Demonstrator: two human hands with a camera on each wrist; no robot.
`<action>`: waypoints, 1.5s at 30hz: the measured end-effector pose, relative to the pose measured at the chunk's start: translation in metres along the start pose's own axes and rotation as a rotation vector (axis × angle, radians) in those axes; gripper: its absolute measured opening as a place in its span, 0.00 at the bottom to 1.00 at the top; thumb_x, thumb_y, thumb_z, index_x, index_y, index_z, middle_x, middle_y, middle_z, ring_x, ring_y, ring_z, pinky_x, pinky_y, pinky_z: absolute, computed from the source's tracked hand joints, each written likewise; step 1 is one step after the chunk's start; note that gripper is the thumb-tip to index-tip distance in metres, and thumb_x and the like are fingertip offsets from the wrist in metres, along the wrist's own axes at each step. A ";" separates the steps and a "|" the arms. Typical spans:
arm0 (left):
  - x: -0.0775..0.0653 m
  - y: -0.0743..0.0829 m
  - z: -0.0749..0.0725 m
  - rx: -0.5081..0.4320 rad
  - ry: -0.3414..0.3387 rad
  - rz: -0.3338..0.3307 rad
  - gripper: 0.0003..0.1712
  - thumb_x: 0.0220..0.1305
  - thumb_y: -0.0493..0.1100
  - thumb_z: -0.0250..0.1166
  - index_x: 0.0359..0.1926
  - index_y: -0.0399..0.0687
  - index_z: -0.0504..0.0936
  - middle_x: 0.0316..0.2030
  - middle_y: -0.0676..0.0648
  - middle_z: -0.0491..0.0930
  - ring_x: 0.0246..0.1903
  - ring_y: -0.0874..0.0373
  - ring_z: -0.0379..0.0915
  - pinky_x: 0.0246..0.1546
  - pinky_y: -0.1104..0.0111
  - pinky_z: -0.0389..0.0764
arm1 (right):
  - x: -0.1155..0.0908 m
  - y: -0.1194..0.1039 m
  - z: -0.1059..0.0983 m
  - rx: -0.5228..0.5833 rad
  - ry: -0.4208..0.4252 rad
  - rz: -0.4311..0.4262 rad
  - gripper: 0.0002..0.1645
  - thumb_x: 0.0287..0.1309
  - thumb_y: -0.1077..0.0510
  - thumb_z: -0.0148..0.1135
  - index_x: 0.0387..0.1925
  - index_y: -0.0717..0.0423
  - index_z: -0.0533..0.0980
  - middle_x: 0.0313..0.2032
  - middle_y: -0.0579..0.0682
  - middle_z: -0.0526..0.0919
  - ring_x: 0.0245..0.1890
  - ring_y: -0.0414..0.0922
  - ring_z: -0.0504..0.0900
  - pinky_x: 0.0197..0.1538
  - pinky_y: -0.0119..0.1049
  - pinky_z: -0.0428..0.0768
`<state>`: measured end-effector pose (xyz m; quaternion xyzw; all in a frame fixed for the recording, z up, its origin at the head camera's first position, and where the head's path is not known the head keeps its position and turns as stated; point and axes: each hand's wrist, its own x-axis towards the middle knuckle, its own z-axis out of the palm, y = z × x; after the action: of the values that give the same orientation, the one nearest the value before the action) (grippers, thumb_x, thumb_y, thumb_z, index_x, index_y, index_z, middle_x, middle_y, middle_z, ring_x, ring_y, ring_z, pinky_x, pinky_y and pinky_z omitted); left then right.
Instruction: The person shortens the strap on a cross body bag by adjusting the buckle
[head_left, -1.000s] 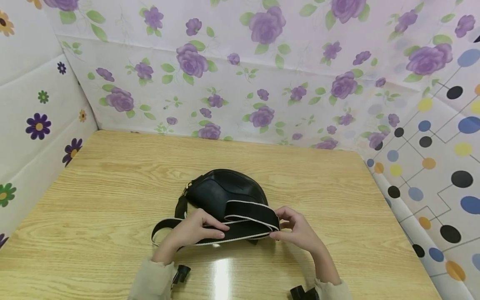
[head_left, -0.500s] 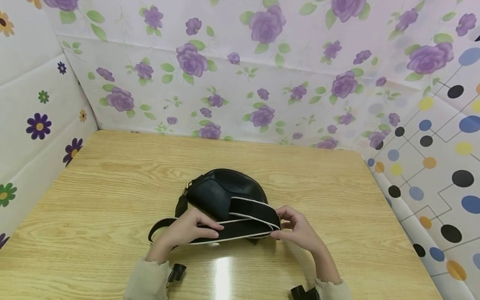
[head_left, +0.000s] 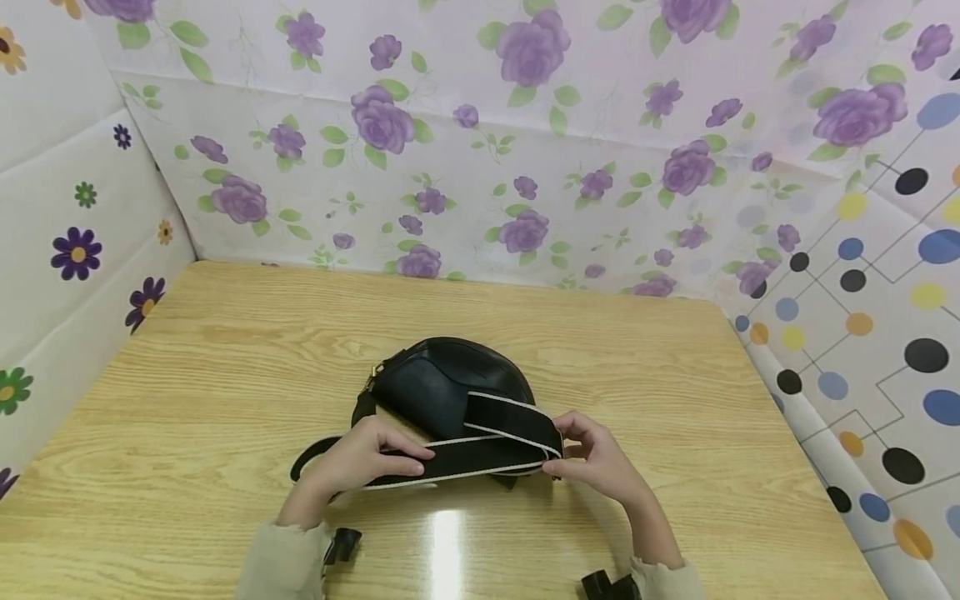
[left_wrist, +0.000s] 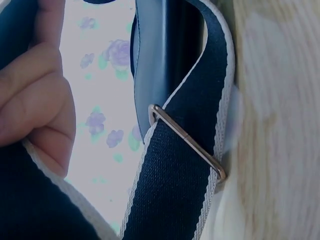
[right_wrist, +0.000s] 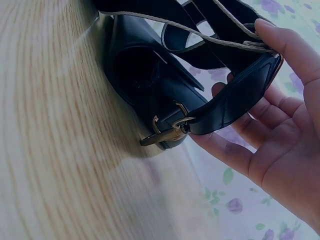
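Note:
A black half-moon shoulder bag (head_left: pixel 420 387) lies in the middle of the table in the head view. Across its front runs a wide black strap (head_left: pixel 480 454) with white edges, folded back on itself at the right. My left hand (head_left: pixel 363 458) pinches the lower run of strap between thumb and fingers. At the fold, my right hand (head_left: pixel 600 454) grips the strap's end. A metal slider buckle (left_wrist: pixel 185 137) crosses the strap in the left wrist view. In the right wrist view a gold clasp (right_wrist: pixel 167 135) joins the leather strap end to the bag, beside the fingers.
The wood-grain table (head_left: pixel 225 350) meets a purple-flowered cloth wall (head_left: pixel 480 175) at the back. A dotted cloth (head_left: pixel 862 350) stands along the right and a daisy-print one (head_left: pixel 67 200) along the left. Small black devices (head_left: pixel 345 546) sit at both wrists.
My left hand has slid left along the strap, and the strap's upper loop has shifted right. The right hand and the bag have stayed nearly in place.

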<state>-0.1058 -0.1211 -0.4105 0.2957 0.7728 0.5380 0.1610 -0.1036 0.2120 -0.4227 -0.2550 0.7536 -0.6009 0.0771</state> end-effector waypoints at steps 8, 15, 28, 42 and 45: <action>-0.005 -0.003 -0.006 0.012 0.002 -0.005 0.15 0.54 0.44 0.64 0.40 0.38 0.83 0.37 0.47 0.81 0.38 0.61 0.76 0.36 0.69 0.75 | -0.001 0.003 -0.001 -0.001 0.007 0.016 0.19 0.43 0.72 0.64 0.40 0.64 0.71 0.39 0.55 0.76 0.35 0.44 0.77 0.34 0.43 0.77; -0.008 -0.006 -0.009 0.011 -0.006 0.007 0.16 0.54 0.44 0.64 0.40 0.37 0.83 0.37 0.47 0.81 0.38 0.60 0.76 0.36 0.69 0.76 | -0.001 -0.002 0.000 -0.008 0.006 0.014 0.19 0.42 0.74 0.64 0.40 0.65 0.70 0.39 0.53 0.76 0.36 0.43 0.76 0.34 0.43 0.77; -0.015 -0.011 -0.014 -0.010 -0.005 -0.016 0.15 0.55 0.42 0.63 0.41 0.36 0.82 0.38 0.44 0.81 0.38 0.60 0.76 0.36 0.68 0.76 | -0.001 -0.019 0.003 0.006 0.012 -0.010 0.18 0.41 0.77 0.62 0.38 0.68 0.70 0.37 0.49 0.76 0.35 0.41 0.77 0.34 0.43 0.78; -0.018 -0.013 -0.017 -0.002 -0.016 -0.019 0.16 0.54 0.44 0.64 0.40 0.37 0.83 0.37 0.47 0.81 0.37 0.60 0.75 0.35 0.68 0.76 | -0.002 0.002 -0.002 0.005 -0.004 -0.023 0.20 0.42 0.76 0.63 0.40 0.65 0.71 0.38 0.50 0.76 0.36 0.42 0.76 0.33 0.42 0.77; -0.019 -0.013 -0.017 -0.006 -0.019 -0.034 0.16 0.54 0.44 0.64 0.40 0.37 0.82 0.38 0.46 0.81 0.38 0.61 0.75 0.37 0.69 0.75 | -0.002 0.007 -0.002 0.001 0.000 -0.022 0.20 0.42 0.73 0.64 0.40 0.63 0.71 0.39 0.50 0.76 0.36 0.42 0.76 0.33 0.42 0.77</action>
<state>-0.1048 -0.1490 -0.4175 0.2872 0.7744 0.5348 0.1784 -0.1051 0.2161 -0.4293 -0.2631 0.7503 -0.6024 0.0705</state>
